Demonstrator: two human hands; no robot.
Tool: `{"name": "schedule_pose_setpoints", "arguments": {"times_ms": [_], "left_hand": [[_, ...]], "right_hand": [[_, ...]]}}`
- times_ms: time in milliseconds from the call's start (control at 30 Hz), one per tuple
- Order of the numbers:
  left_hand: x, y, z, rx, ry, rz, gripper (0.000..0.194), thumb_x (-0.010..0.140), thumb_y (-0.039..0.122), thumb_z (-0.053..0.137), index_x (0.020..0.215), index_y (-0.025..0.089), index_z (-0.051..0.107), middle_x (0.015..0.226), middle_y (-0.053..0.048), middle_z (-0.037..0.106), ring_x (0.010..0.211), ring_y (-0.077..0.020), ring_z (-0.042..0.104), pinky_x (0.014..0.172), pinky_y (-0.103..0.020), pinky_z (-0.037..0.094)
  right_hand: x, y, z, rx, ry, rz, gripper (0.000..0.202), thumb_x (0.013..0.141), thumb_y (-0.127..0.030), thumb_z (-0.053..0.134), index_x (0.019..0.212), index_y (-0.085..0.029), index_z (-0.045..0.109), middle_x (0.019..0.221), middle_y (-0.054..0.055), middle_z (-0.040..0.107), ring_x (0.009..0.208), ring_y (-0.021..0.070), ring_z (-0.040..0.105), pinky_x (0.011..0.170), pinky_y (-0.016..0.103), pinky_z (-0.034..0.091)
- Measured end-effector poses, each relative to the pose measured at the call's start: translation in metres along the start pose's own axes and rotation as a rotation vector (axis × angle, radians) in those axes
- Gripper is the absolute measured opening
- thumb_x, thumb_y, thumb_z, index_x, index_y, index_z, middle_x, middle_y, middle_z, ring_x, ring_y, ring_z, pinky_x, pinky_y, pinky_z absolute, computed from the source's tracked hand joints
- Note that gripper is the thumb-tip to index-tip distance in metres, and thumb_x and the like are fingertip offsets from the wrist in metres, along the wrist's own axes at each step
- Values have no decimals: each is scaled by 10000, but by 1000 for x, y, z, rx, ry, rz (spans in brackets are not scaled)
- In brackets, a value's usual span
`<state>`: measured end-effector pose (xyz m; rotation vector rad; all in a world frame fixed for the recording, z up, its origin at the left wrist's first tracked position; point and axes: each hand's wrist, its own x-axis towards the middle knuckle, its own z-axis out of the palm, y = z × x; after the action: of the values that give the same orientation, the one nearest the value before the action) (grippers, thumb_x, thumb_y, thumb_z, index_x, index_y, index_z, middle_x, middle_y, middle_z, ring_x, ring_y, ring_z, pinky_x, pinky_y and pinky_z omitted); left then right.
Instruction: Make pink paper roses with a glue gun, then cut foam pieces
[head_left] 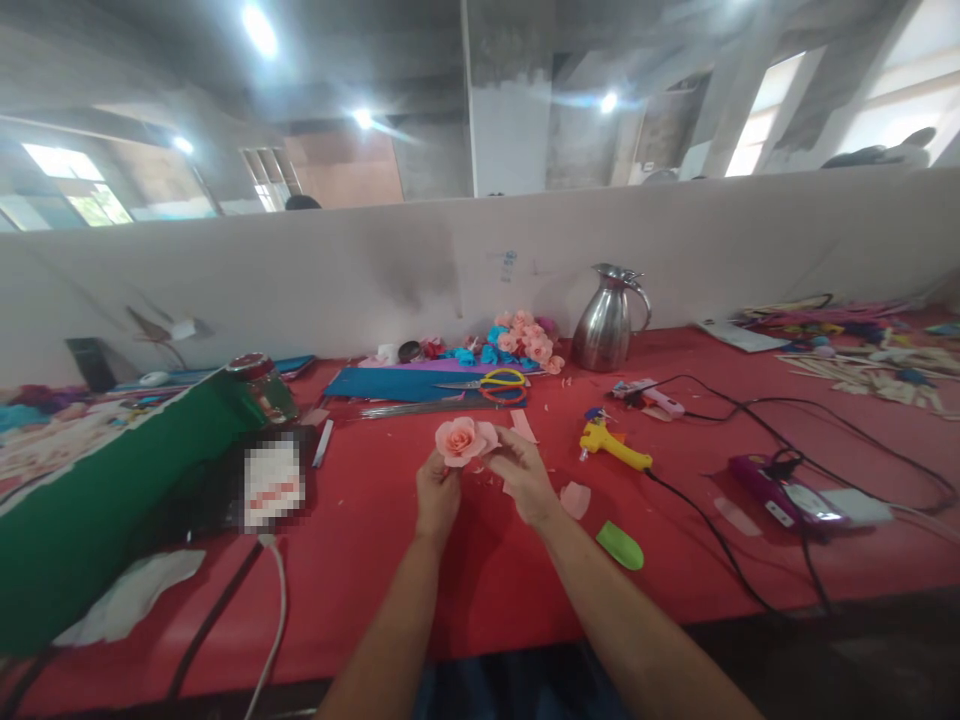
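A pink paper rose [459, 441] is held up over the red table, and my left hand [437, 492] is closed around its base from below. My right hand [525, 475] pinches a loose-looking pink petal [488, 437] against the flower's right side; whether that petal is attached is hidden by the fingers. Just right of my right hand lies a cut pink petal piece [575, 499]. A yellow glue gun [615, 446] rests farther right. A light green petal-shaped piece [621, 546] lies nearer to me.
Scissors [491, 384] lie on blue sheets [390, 383] behind my hands. Finished pink flowers [529, 342] and a steel jug [609, 320] stand along the white partition [337, 280]. A purple power strip [780, 492] with cables is at right, a green box [127, 460] and a jar [262, 388] at left.
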<state>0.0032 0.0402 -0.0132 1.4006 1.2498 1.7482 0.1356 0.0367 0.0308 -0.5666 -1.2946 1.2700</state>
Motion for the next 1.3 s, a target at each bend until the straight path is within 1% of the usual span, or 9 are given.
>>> {"name": "schedule_pose_setpoints", "arguments": {"times_ms": [133, 267, 433, 633, 733, 833, 967, 1167, 1300], "left_hand": [[0, -1, 0, 40, 30, 25, 176, 719, 260, 634, 837, 167, 725, 888, -56, 723, 881, -219, 626, 845, -336, 464], [1, 9, 0, 109, 93, 25, 120, 701, 252, 640, 752, 188, 727, 819, -39, 718, 827, -211, 628, 811, -322, 468], [0, 19, 1, 108, 53, 17, 62, 681, 214, 655, 664, 192, 711, 702, -17, 679, 770, -192, 618, 758, -283, 465], [-1, 17, 1, 230, 4, 114, 182, 712, 183, 622, 532, 184, 649, 602, -13, 618, 652, -158, 577, 653, -241, 444], [-1, 16, 0, 244, -1, 111, 158, 701, 139, 587, 589, 190, 686, 659, -27, 663, 659, -171, 598, 659, -258, 455], [-2, 14, 0, 211, -9, 139, 228, 669, 91, 543, 732, 204, 731, 827, -49, 717, 801, -208, 636, 761, -301, 473], [-3, 13, 0, 177, -4, 182, 291, 628, 80, 533, 802, 199, 733, 852, -56, 725, 841, -226, 644, 808, -335, 480], [-4, 10, 1, 165, -2, 134, 291, 652, 105, 546, 874, 186, 716, 916, -73, 717, 910, -243, 633, 852, -359, 466], [-4, 9, 2, 120, -1, 74, 263, 666, 162, 603, 907, 176, 708, 980, -79, 713, 956, -250, 625, 897, -372, 445]], "right_hand": [[1, -2, 1, 109, 7, 29, 274, 713, -236, 604, 971, -233, 697, 956, 10, 695, 924, 207, 601, 886, 332, 434], [2, 4, 1, 128, 18, 28, 261, 716, -232, 585, 950, -228, 702, 935, 18, 693, 910, 207, 593, 868, 332, 432], [1, 9, 1, 48, 16, 21, 179, 732, -240, 573, 871, -214, 683, 868, 15, 674, 894, 195, 588, 860, 320, 426], [2, 16, 0, -120, 53, -23, 137, 737, -220, 551, 829, -203, 651, 821, 8, 632, 819, 175, 572, 768, 292, 446], [2, 18, 0, -272, 55, -50, 235, 694, -197, 563, 913, -204, 650, 874, 17, 634, 804, 176, 558, 731, 290, 446], [1, 20, 1, -393, 101, -62, 315, 657, -227, 624, 970, -193, 646, 913, 35, 642, 814, 191, 551, 750, 316, 442], [-1, 22, 3, -374, 120, -30, 403, 637, -296, 697, 1021, -194, 629, 961, 45, 652, 876, 216, 560, 817, 352, 441], [-1, 22, 4, -376, 161, -57, 268, 668, -251, 652, 927, -187, 626, 888, 37, 653, 805, 201, 552, 760, 333, 449], [-1, 23, 4, -361, 203, -56, 284, 663, -249, 656, 938, -188, 621, 901, 36, 660, 815, 200, 553, 762, 329, 446]]}}
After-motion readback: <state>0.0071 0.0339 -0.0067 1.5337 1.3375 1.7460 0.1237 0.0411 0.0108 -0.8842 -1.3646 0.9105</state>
